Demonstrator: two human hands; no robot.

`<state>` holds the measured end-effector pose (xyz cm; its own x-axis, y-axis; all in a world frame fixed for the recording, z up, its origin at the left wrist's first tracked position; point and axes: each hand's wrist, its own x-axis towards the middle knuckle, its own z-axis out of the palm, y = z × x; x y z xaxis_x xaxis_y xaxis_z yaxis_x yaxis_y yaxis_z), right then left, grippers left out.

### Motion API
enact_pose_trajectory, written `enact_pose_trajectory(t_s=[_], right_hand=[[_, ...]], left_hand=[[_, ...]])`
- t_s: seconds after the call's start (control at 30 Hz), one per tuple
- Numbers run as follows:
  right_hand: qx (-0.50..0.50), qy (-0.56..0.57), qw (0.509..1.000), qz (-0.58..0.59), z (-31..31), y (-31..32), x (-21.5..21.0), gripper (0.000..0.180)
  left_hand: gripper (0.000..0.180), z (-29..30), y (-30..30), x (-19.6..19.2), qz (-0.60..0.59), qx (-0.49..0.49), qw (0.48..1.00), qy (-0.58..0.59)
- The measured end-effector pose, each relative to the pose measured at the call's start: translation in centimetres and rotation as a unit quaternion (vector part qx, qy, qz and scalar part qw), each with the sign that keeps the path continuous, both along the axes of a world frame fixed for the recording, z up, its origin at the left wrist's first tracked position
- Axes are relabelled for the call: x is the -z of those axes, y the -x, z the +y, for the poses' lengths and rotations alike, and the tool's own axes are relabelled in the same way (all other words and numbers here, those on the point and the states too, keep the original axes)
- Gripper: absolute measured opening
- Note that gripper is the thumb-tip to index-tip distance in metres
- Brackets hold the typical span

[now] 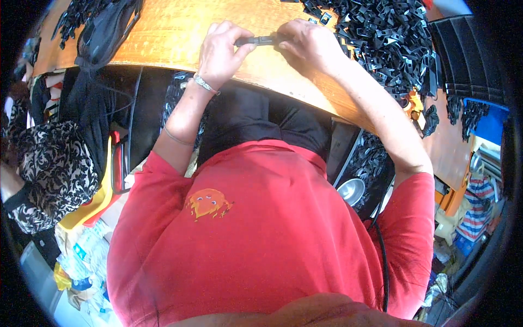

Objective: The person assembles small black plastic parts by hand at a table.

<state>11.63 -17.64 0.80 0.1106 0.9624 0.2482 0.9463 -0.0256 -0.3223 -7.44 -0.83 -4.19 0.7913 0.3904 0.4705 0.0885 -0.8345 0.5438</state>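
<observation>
Above the wooden table, my two hands hold a small dark plastic piece, which looks like a buckle, level between them. My left hand pinches its left end between thumb and fingers. At the other end, my right hand has its thumb and fingers closed, covering that tip. Just right of my right hand lies a large heap of similar black plastic pieces, with a few loose ones at its near edge.
The wooden table has its near edge before my lap. A dark mesh bag hangs over its left side. A black ribbed tray stands far right. Below are a metal bowl and a person's patterned sleeve at left.
</observation>
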Motion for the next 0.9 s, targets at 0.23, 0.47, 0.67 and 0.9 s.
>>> enact_pose_trajectory(t_s=[0.23, 0.47, 0.67, 0.9], right_hand=[[0.022, -0.021, 0.999, -0.021, 2.2, 0.8, 2.1, 0.027], [-0.003, -0.042, 0.998, -0.040, 3.3, 1.3, 2.7, 0.022], [-0.048, -0.052, 0.997, 0.009, 3.8, 1.6, 2.9, 0.018], [0.063, 0.013, 0.994, -0.090, -2.5, -4.6, -0.9, 0.020]], left_hand=[[0.021, 0.4, -0.2, 0.6, -0.001, -0.009, 1.000, -0.003], [0.020, 0.5, -1.1, 0.9, 0.000, 0.003, 1.000, -0.010], [0.017, 1.7, 0.9, -0.3, 0.048, 0.009, 0.999, 0.004], [0.028, 9.6, 10.6, -5.9, 0.192, 0.014, 0.946, 0.261]])
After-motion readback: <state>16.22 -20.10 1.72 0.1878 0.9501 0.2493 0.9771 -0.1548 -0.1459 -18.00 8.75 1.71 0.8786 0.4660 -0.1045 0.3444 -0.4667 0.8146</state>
